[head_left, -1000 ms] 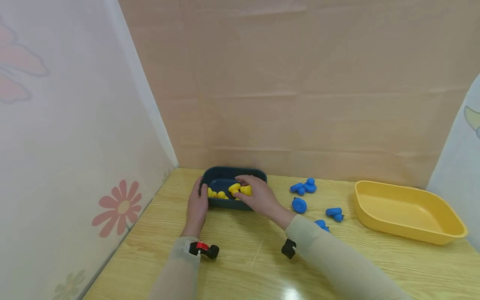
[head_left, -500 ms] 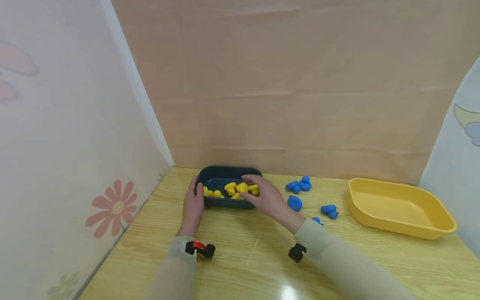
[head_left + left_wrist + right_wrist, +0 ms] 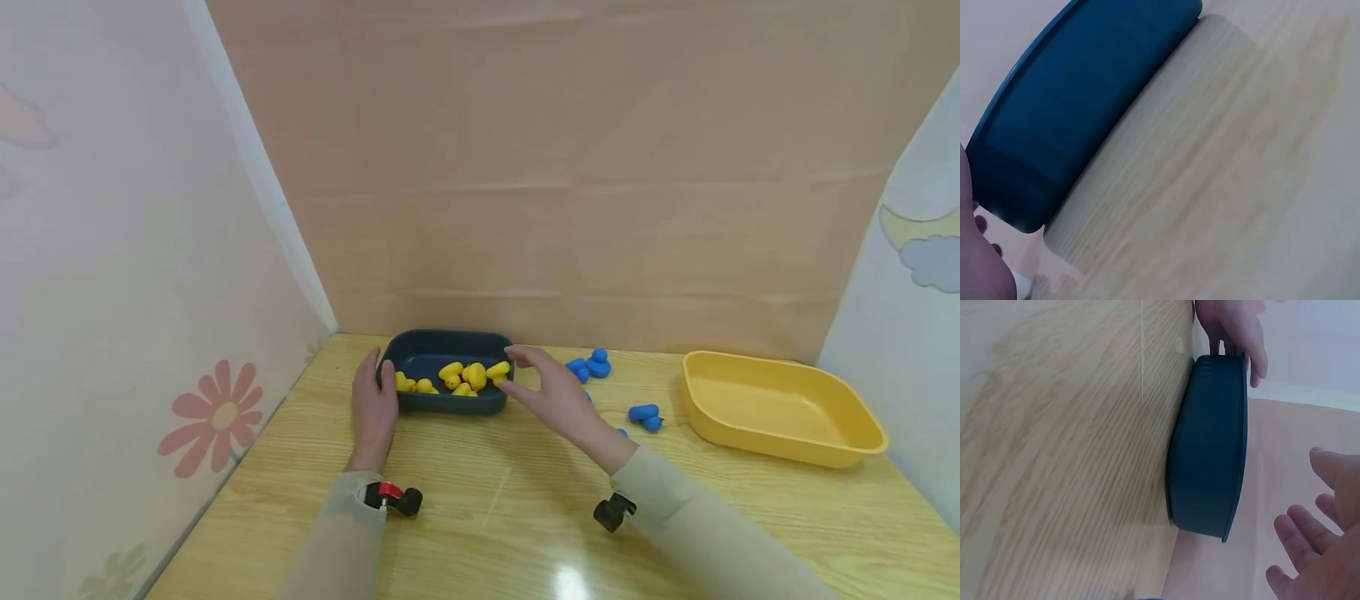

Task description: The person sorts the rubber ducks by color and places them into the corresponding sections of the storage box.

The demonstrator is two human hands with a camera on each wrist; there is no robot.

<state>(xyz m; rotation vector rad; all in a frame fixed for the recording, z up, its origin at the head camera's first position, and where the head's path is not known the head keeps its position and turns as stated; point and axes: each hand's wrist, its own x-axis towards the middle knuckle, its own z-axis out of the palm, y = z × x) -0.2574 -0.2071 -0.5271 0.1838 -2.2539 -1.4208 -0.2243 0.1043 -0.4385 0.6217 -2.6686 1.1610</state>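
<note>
A dark blue tray (image 3: 450, 403) stands on the table near the back wall, with several small yellow rubber ducks (image 3: 476, 377) inside. At its left end my left hand (image 3: 375, 408) grips the wall, thumb over the rim; the right wrist view shows this hand (image 3: 1232, 325) at the far end. My right hand (image 3: 558, 396) is beside the tray's right end, thumb and fingers spread with nothing between them. In the right wrist view its fingers (image 3: 1310, 534) are apart from the tray (image 3: 1210, 444). Only the edge of the left hand (image 3: 982, 250) appears in the left wrist view.
Several blue rubber ducks (image 3: 647, 415) lie on the table right of my right hand, some partly hidden by it. Farther right stands a yellow tray (image 3: 780, 450). A tan wall (image 3: 525, 208) rises behind, and a white flowered panel (image 3: 187, 292) borders the left.
My right hand has moved right and back from over the yellow ducks, its fingers spreading, so more ducks show. The left hand keeps its hold. The head view has shifted slightly right.
</note>
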